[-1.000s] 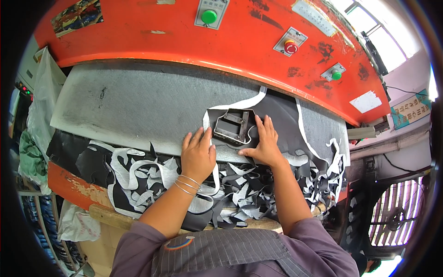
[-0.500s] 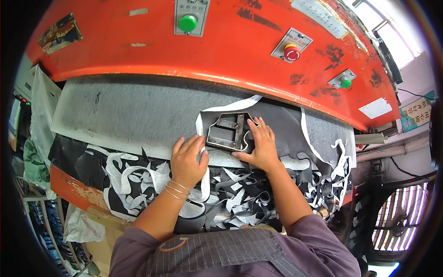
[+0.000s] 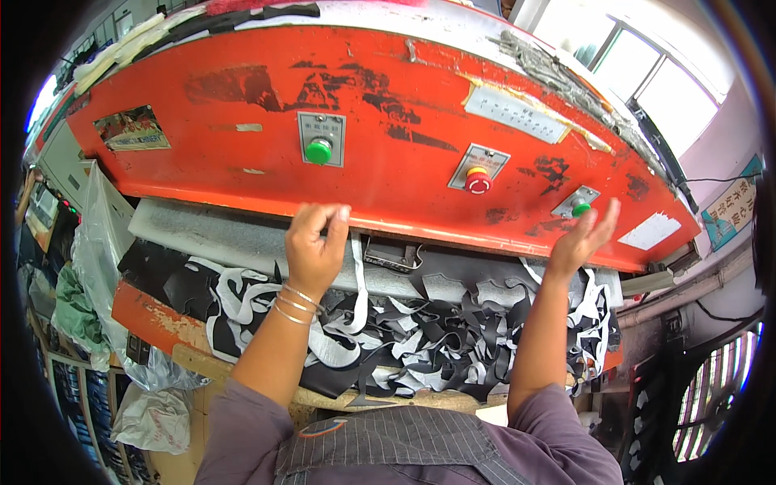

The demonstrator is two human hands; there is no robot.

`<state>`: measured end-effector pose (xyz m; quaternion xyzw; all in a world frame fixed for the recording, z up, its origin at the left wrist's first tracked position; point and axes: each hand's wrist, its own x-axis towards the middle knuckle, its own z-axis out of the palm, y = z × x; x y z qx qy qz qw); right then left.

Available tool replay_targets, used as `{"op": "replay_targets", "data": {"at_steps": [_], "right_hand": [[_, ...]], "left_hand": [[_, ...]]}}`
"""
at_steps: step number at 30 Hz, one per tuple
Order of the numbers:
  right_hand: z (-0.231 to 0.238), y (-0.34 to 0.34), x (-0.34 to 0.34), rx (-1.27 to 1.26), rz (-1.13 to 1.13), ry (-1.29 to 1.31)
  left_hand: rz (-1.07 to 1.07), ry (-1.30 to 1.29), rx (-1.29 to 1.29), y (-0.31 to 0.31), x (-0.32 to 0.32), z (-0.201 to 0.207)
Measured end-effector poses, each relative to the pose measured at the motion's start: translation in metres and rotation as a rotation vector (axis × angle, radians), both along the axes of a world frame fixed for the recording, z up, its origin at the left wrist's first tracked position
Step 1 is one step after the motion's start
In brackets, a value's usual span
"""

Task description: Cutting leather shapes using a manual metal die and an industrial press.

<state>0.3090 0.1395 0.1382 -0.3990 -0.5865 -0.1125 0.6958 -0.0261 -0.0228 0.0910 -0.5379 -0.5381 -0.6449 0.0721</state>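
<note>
My left hand [image 3: 315, 246] is raised in front of the red machine's lower edge, below the left green button [image 3: 318, 151]. Its fingers are curled in with the thumb up, and nothing shows in them. Over at the right, my right hand [image 3: 580, 242] is up with fingers stretched, close to the right green button [image 3: 581, 208]; whether it touches the button I cannot tell. Between the hands a metal cutting die [image 3: 393, 254] lies on a black sheet [image 3: 461, 265], partly hidden under the machine's edge. Neither hand is on the die.
The red machine front [image 3: 388, 178] spans the far side, with a red stop button [image 3: 478, 181] between the green ones. Tangled black and white offcuts [image 3: 428, 335] cover the near side of the bench. Clear plastic sheeting [image 3: 105, 234] hangs at the left.
Both hands have left the die and moved apart. The left rose and its fingers curled; the right went up and rightward to the green button. The view has tilted up, showing more of the machine.
</note>
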Motion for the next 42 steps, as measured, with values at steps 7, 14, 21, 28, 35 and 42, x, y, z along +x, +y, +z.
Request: {"op": "replay_targets", "data": {"at_steps": [7, 14, 21, 28, 35, 42], "right_hand": [[0.071, 0.023, 0.008, 0.076, -0.451, -0.072], [-0.045, -0.187, -0.01, -0.522, 0.672, -0.988], [-0.102, -0.285, -0.04, -0.68, 0.611, -1.111], [-0.092, -0.26, -0.042, -0.743, 0.646, -1.17], [-0.02, -0.07, -0.113, -0.737, 0.788, -1.242], [-0.12, 0.043, -0.206, -0.233, 0.951, -1.546]], "left_hand": [[0.105, 0.534, -0.079, 0.005, -0.009, 0.097], [-0.454, 0.372, -0.67, -0.145, 0.066, 0.012], [-0.217, 0.568, -0.795, -0.202, 0.115, -0.052], [-0.236, 0.552, -0.792, -0.179, 0.111, -0.053], [-0.445, 0.545, -0.845, -0.041, 0.063, 0.029], [-0.246, 0.593, -0.67, 0.016, 0.055, -0.103]]}}
